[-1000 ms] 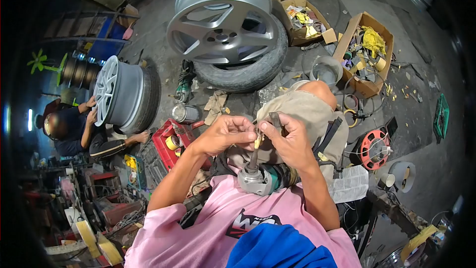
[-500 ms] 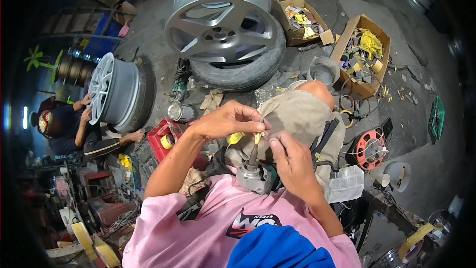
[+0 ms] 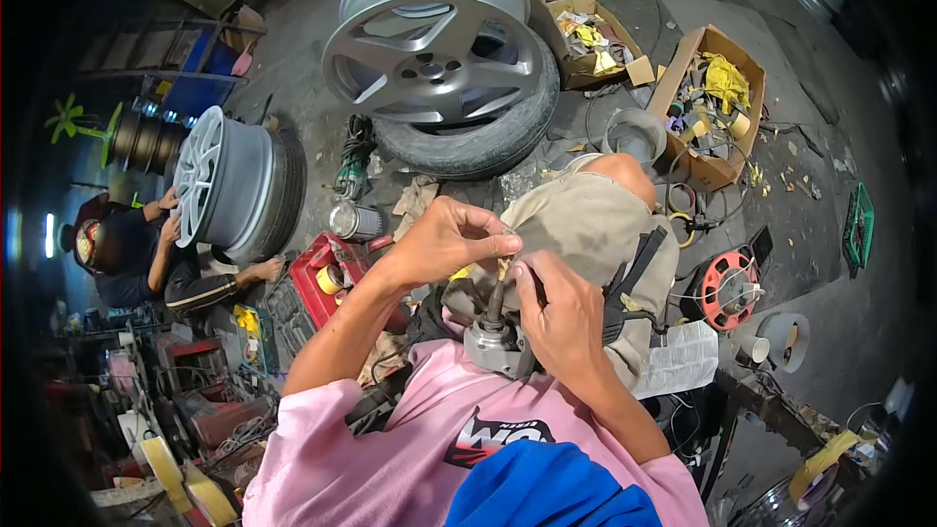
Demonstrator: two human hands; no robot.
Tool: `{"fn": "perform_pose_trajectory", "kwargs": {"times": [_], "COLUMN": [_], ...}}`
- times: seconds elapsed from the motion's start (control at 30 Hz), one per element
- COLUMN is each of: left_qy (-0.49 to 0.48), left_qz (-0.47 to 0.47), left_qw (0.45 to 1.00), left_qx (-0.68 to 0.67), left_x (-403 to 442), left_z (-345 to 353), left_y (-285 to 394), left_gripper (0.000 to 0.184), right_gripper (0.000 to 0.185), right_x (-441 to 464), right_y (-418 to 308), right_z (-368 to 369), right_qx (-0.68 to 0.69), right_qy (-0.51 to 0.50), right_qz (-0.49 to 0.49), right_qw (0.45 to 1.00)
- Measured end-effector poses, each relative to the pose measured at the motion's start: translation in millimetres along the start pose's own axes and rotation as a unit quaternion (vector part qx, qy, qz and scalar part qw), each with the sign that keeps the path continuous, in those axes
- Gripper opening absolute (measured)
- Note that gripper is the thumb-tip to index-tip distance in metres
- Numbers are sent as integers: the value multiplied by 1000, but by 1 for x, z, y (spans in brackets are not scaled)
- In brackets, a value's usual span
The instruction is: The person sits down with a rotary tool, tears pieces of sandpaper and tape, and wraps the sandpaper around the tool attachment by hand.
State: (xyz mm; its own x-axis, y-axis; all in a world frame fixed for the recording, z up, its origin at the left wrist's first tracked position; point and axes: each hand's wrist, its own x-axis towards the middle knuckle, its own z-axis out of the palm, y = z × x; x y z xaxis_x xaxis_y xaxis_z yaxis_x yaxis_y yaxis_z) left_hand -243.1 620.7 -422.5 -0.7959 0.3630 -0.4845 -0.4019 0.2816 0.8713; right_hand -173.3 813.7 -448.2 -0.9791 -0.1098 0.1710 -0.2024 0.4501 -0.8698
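Observation:
A power tool with a grey metal head [image 3: 496,349] and a narrow spindle [image 3: 497,303] stands upright in my lap, the spindle pointing away from my body. At the spindle's tip is a small yellowish strip [image 3: 504,268]. My left hand [image 3: 457,239] is closed in a pinch on the strip, thumb against forefinger. My right hand [image 3: 564,304] is closed beside the spindle, its thumb and curled fingertips close to the strip. Whatever the right fingertips grip is hidden.
A silver wheel rim [image 3: 429,68] rests on a tyre [image 3: 478,151] ahead. Cardboard boxes [image 3: 673,102] of scraps are at the right, near an orange reel [image 3: 730,291]. A red case [image 3: 317,298] is on the left. Farther left, another person [image 3: 132,244] handles a rim [image 3: 229,176].
My right hand has moved left and inward, closer to the spindle and my left hand. The left hand has barely shifted and keeps its pinch.

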Motion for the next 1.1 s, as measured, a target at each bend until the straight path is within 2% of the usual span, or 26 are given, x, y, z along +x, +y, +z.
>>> {"fn": "perform_pose_trajectory", "kwargs": {"times": [0.2,0.27,0.4,0.6,0.7,0.77,0.87,1.1], "left_qy": [15,38,39,64,38,43,46,59], "left_qz": [4,14,18,19,22,13,42,25], "left_qw": [1000,997,998,995,996,995,995,993], "left_qx": [7,65,41,72,80,86,75,97], "left_x": [-3,-6,-8,-13,-14,-13,-11,-16], "left_z": [6,8,4,7,7,9,7,6], "left_y": [5,9,-4,0,12,12,2,-2], "left_gripper": [20,22,24,24,24,25,26,26], "right_gripper": [14,12,13,14,13,12,12,12], "right_x": [0,-2,-8,-25,-12,-8,-6,-24], "right_y": [-6,-8,-5,-6,-4,-5,-6,-5], "right_z": [3,5,12,12,7,7,11,15], "right_qx": [-11,-17,-8,12,12,9,6,10], "right_qy": [20,9,-3,-32,40,49,32,-10], "right_qz": [-6,18,16,25,1,-7,-8,8], "right_qw": [1000,1000,1000,999,999,999,999,1000]}}
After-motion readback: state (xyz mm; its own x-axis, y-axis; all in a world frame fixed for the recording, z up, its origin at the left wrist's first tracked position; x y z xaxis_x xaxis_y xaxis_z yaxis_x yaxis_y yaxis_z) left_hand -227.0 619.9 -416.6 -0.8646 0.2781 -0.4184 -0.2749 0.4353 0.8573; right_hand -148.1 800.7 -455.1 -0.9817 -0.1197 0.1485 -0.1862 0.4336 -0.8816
